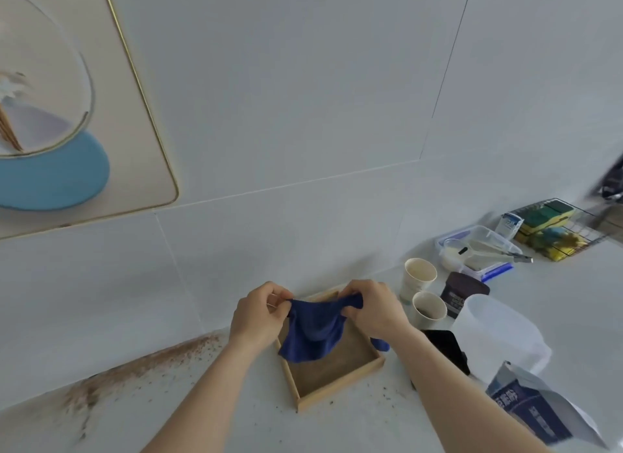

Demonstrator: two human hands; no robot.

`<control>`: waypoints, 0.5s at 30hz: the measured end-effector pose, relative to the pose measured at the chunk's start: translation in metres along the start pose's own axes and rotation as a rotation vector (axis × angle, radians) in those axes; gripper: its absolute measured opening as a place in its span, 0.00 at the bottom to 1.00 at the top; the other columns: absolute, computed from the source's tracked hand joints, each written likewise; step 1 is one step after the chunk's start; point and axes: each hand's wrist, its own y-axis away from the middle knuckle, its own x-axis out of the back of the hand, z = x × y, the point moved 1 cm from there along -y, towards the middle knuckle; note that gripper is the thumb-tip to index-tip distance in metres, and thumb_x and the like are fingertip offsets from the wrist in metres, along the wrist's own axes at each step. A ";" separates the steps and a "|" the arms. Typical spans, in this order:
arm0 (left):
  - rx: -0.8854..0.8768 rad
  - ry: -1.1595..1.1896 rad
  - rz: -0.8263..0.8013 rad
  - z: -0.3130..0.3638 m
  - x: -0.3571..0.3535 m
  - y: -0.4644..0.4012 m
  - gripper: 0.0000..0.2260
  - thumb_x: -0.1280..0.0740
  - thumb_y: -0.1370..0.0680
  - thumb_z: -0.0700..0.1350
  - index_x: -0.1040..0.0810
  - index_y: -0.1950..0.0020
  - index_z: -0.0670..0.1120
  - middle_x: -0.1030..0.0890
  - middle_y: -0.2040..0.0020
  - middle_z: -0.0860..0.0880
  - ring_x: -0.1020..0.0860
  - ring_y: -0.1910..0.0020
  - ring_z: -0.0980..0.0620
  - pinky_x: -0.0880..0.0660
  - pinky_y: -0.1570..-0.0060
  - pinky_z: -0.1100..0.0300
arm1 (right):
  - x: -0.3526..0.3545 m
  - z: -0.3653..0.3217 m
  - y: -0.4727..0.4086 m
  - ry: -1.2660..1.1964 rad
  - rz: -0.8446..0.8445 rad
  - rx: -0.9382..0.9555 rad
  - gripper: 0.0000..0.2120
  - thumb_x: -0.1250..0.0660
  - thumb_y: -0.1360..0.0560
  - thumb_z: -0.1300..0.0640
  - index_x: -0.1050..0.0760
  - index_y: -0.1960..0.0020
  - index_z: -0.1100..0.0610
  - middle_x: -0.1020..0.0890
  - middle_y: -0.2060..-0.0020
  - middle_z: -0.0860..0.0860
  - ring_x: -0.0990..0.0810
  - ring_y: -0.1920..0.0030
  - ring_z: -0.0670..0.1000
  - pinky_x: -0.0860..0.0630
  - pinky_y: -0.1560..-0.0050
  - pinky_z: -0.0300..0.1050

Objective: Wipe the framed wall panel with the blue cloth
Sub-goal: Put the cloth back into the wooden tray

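Note:
A dark blue cloth [315, 331] hangs between my two hands above a shallow wooden tray [340, 383] on the white counter. My left hand [261, 314] pinches its left top corner and my right hand [374, 309] pinches the right top corner. The cloth sags in the middle and its lower edge droops over the tray. The framed wall panel [60, 108], cream with a thin gold frame and a blue shape on it, hangs on the white wall at the upper left, well away from both hands.
Two paper cups [419, 289], a dark jar [463, 292], a translucent white jug [499, 334], a black phone [445, 349] and a printed pouch [536, 412] crowd the counter to the right. Further back sit a clear plastic box [478, 247] and a wire rack of sponges [553, 228]. Brown crumbs [145, 368] lie at the left along the wall.

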 end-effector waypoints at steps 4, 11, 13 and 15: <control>0.067 -0.058 -0.065 -0.028 -0.045 -0.017 0.09 0.29 0.21 0.43 0.18 0.53 0.58 0.15 0.54 0.60 0.17 0.52 0.57 0.19 0.45 0.53 | -0.035 0.041 -0.012 -0.029 -0.060 0.010 0.12 0.30 0.28 0.60 0.19 0.47 0.46 0.15 0.52 0.46 0.18 0.51 0.51 0.18 0.52 0.54; 0.195 -0.182 -0.257 -0.076 -0.108 -0.026 0.16 0.32 0.18 0.43 0.23 0.30 0.52 0.19 0.42 0.58 0.20 0.41 0.57 0.23 0.35 0.58 | -0.098 0.095 -0.021 0.010 -0.108 -0.007 0.15 0.33 0.22 0.62 0.22 0.40 0.47 0.20 0.41 0.48 0.22 0.42 0.52 0.23 0.45 0.46; 0.217 -0.234 -0.313 -0.088 -0.122 -0.022 0.21 0.31 0.18 0.45 0.29 0.25 0.52 0.21 0.33 0.55 0.22 0.34 0.55 0.26 0.32 0.58 | -0.116 0.105 -0.018 0.061 -0.157 0.005 0.18 0.35 0.20 0.59 0.26 0.32 0.47 0.24 0.33 0.48 0.26 0.34 0.53 0.24 0.38 0.48; 0.221 -0.301 -0.359 -0.099 -0.135 -0.017 0.26 0.32 0.18 0.49 0.34 0.21 0.52 0.27 0.25 0.53 0.27 0.27 0.53 0.29 0.28 0.57 | -0.132 0.115 -0.012 0.131 -0.262 0.002 0.23 0.37 0.18 0.54 0.34 0.24 0.46 0.32 0.23 0.49 0.36 0.23 0.55 0.32 0.27 0.52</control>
